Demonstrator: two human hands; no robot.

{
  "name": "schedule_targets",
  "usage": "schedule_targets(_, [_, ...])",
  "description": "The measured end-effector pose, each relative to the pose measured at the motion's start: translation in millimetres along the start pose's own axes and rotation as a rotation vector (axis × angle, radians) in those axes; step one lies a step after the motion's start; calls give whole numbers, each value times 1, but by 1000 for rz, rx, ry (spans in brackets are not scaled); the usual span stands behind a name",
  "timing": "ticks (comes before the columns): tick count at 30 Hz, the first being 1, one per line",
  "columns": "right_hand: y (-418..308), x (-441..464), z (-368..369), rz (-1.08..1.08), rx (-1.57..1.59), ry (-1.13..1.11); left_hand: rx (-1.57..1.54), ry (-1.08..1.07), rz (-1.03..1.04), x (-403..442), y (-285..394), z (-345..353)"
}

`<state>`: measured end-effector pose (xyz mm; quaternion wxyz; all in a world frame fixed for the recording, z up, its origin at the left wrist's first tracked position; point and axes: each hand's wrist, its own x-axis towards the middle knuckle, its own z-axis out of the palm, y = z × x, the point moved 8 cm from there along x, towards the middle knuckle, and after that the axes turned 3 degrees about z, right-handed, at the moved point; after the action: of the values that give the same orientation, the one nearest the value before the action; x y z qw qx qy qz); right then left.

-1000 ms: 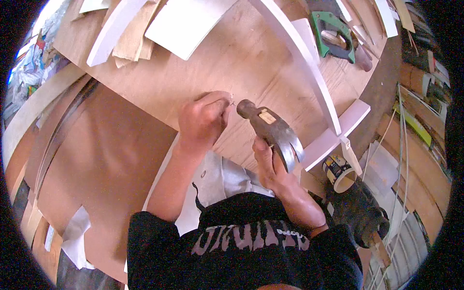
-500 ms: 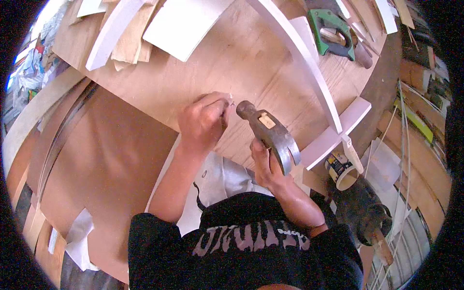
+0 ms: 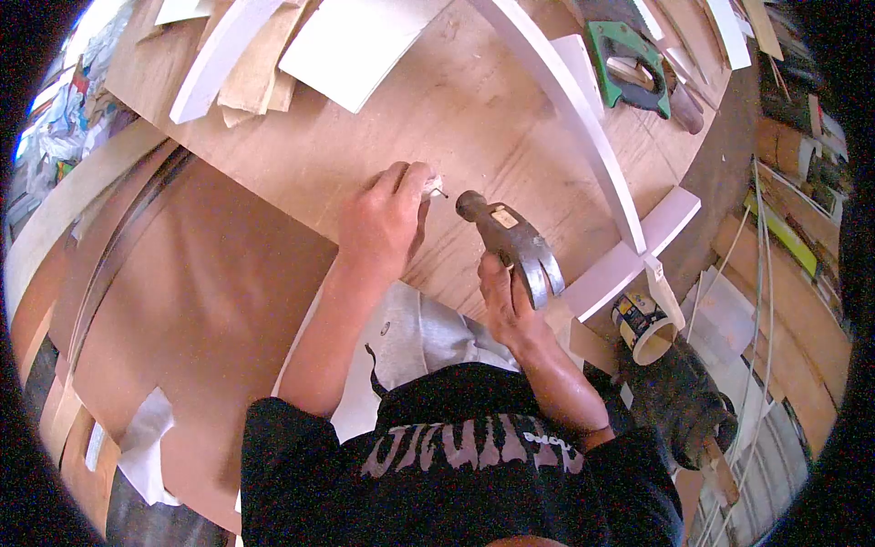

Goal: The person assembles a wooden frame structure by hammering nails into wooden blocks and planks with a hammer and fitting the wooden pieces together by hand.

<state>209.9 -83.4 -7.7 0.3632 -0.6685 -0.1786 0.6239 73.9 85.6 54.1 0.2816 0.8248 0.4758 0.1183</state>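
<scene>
My right hand (image 3: 512,299) is wrapped round a claw hammer (image 3: 512,239), its dark head lying over the fingers with the striking face toward the left. My left hand (image 3: 386,214) is closed on a small whitish piece (image 3: 432,185) at its fingertips, most of it hidden by the fingers. A thin dark nail (image 3: 443,193) sticks out of that piece toward the hammer face, with a small gap between them. Both hands are over the near part of the plywood board (image 3: 365,146).
A curved white strip (image 3: 583,128) meets a short white crosspiece (image 3: 592,283) at the right. Behind it lies a green-handled saw (image 3: 629,73). White panels (image 3: 351,50) and wood scraps (image 3: 251,73) lie at the back. A paper cup (image 3: 645,330) is near my right arm.
My left hand has turned and its fingers have shifted, so the whitish piece and nail show more. The hammer head has moved slightly right.
</scene>
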Motion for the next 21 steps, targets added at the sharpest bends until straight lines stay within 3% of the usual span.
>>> schedule_targets(1, [-22, -7, 0, -194, -231, 34, 8, -23, -5, -1, -1, 1])
schedule_targets(4, [-63, -22, 10, -447, -507, 67, -3, -11, 6, -1, -6, 6])
schedule_targets(7, [-78, -13, 17, -451, -518, 62, -29, 28, 26, -3, -5, 3])
schedule_targets(10, [-71, -18, 13, -599, -624, 118, -27, 61, 69, 1, -1, 0])
schedule_targets(13, [-52, -18, 4, -453, -351, 102, -3, 89, 79, 0, 1, 0])
schedule_targets(15, [-74, -12, 22, -713, -648, 122, 16, 96, 66, -1, 1, -2])
schedule_targets(18, [-58, -15, 26, -793, -717, 129, 9, 52, 58, 1, -3, -3])
schedule_targets(19, [-36, -12, 13, -526, -364, 41, 23, 73, 87, 2, 0, -4])
schedule_targets(21, [-23, -5, 10, -436, -330, 67, 33, 93, 117, 2, 3, -5])
